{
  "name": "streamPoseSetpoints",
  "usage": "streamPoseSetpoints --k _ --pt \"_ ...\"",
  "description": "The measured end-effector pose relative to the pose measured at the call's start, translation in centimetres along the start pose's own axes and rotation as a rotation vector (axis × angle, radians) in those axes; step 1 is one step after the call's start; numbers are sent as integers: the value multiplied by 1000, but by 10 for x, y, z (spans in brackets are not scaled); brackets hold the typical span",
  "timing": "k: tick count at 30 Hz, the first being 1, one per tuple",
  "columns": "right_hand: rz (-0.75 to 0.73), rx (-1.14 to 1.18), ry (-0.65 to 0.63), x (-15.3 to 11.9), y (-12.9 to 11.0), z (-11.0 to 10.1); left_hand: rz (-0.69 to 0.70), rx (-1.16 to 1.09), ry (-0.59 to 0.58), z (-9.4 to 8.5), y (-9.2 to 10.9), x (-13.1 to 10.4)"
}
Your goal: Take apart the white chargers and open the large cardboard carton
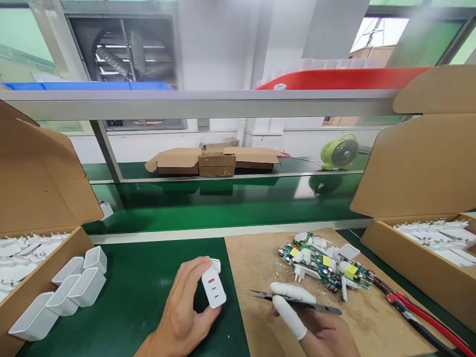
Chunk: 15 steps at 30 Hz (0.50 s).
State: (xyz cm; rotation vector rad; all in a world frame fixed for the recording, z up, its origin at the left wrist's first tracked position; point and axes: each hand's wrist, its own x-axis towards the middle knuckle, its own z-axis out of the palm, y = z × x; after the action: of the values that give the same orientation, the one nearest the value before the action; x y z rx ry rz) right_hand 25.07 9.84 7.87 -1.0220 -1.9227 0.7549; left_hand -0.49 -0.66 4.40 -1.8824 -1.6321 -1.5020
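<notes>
My left hand (186, 302) is closed on a white charger (213, 286), holding it upright between thumb and fingers. Its face shows one red port and two dark slots. A second small white piece (215, 265) shows behind its top; whether they are joined I cannot tell. Between the thumb and forefinger of my right hand (316, 322), both in white finger cots, is a pair of tweezers (297, 300) with the points toward the left. Behind that hand, a heap of green circuit boards (323, 263) with white plugs and yellow parts lies on a brown board (256, 277).
Several white plastic cases (63, 292) stand at left, beside an open carton (80, 248) of white parts. Red-handled cutters (412, 307) lie at right before another carton (416, 248). Beyond run a green belt (223, 213), a flattened box (178, 161) and a green fan (340, 151).
</notes>
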Motion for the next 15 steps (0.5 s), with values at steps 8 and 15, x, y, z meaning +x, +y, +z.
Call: streamPoseSetpoints --k 8,15 --pt "-10 -226 -41 -15 78 -45 -56 72 -1 -2 -11 -9" --pt "-245 -571 -114 -33 84 -62 -179 114 6 -3 -10 -15"
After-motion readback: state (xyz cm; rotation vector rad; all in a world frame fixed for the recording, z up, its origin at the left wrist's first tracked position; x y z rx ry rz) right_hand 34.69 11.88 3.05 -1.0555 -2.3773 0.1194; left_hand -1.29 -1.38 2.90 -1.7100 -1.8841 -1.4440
